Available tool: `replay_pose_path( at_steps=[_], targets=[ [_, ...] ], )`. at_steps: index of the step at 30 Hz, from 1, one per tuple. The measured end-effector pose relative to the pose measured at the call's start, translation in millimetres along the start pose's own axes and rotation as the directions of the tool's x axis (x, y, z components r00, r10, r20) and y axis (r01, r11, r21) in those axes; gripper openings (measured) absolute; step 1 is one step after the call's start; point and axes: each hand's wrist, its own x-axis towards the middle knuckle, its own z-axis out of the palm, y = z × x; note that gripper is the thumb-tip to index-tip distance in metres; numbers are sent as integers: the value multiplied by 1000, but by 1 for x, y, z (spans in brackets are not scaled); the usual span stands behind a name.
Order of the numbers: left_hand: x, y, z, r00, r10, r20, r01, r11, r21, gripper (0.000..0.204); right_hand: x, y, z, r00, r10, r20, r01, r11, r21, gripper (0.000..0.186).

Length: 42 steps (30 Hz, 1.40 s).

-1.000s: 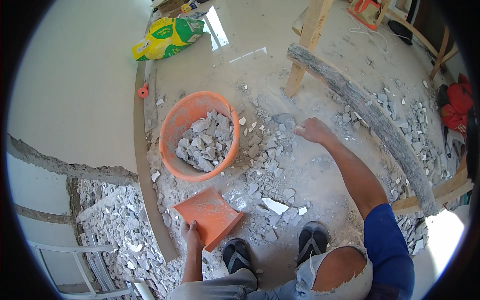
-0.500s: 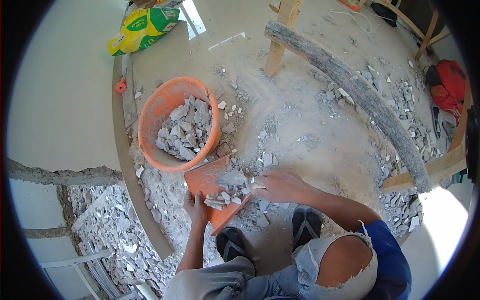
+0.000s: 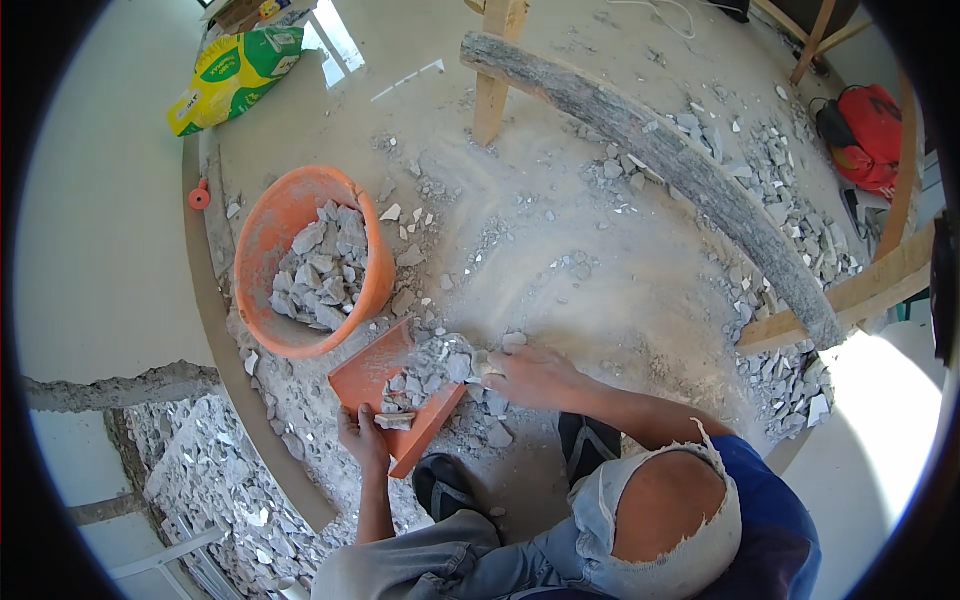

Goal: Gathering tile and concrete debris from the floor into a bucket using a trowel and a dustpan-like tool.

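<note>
My left hand (image 3: 366,438) is closed on the near left edge of an orange dustpan (image 3: 425,432), thumb on top. Grey rubble chunks (image 3: 408,384) lie on the pan. At its right side, my right hand (image 3: 535,377) is closed round the light handle of what looks like a trowel (image 3: 484,366); its blade is mostly hidden among the rubble. Just beyond the pan stands an orange bucket (image 3: 262,322), partly filled with broken concrete pieces (image 3: 325,268).
A curved rough timber (image 3: 660,150) on wooden supports (image 3: 490,105) crosses the right side. Loose rubble (image 3: 225,485) covers the lower left past a ledge (image 3: 262,440). A yellow-green bag (image 3: 240,75) lies far left, a red bag (image 3: 866,135) far right. My sandalled feet (image 3: 445,485) are close by.
The view has shifted, so everything sits further left. My right hand has pushed the trowel over the pan's edge, and more rubble now lies on the pan. My left hand keeps its hold.
</note>
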Motion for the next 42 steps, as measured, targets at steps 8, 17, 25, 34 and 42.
replay_pose_path(
  at_steps=[8,17,25,34,42],
  targets=[
    [-1,-3,-30,987,-150,59,152,988,-21,5,-63,54,-17,931,307,-196,-269,942,201,48],
    [-7,-10,-35,992,-86,90,80,995,64,9,-104,33,50,941,337,-19,-322,913,251,46],
    [-21,-20,-40,993,-61,97,46,987,154,6,-35,-39,21,987,-82,135,74,995,66,44],
    [-34,-34,-43,975,-223,-14,218,963,-158,6,-41,56,3,933,259,-251,-262,965,21,44],
    [-13,-27,-34,988,-151,-27,152,988,26,13,10,-27,24,949,186,256,-247,941,232,44]
  ],
)
